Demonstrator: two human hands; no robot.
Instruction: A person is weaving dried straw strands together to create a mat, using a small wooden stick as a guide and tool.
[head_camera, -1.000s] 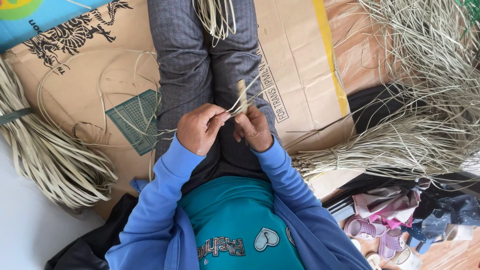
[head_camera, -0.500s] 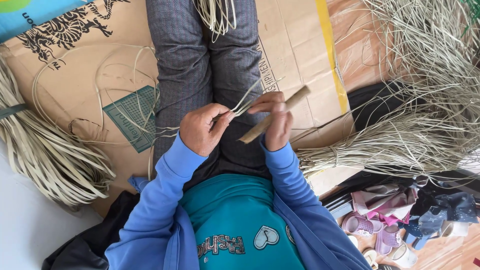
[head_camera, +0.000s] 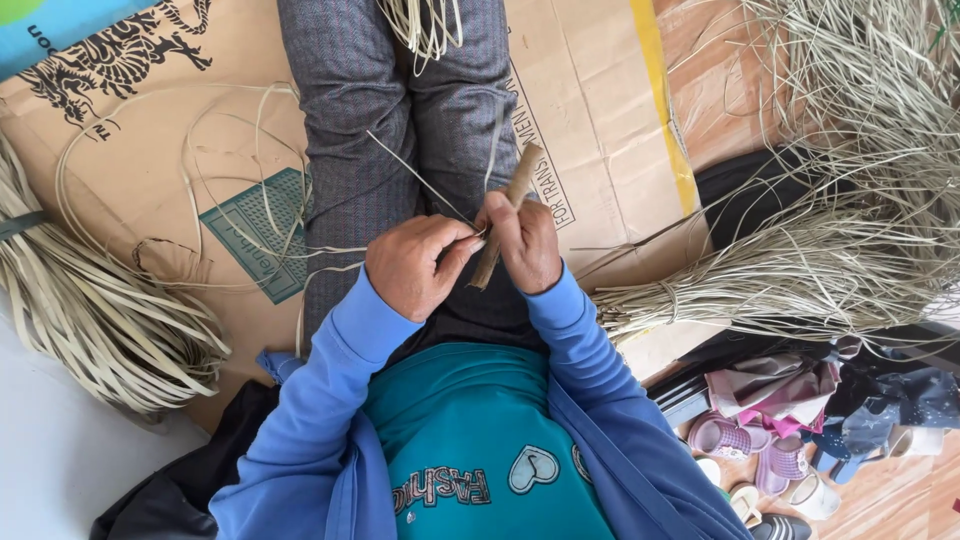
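Over the lap, the right hand (head_camera: 525, 245) grips a brown stick (head_camera: 507, 212), tilted up and away, while the left hand (head_camera: 415, 265) pinches a thin straw strand (head_camera: 420, 180) against it. Straw bundles (head_camera: 800, 275) lie on cardboard (head_camera: 150, 150) at both sides.

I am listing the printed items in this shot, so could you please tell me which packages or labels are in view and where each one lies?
Flattened cardboard box: spread on the floor under the person's legs, brown, with black print, a yellow stripe, a green square patch and a black dragon drawing.
Blue and green printed sheet: top left corner, mostly cut off.
No screens or signs.
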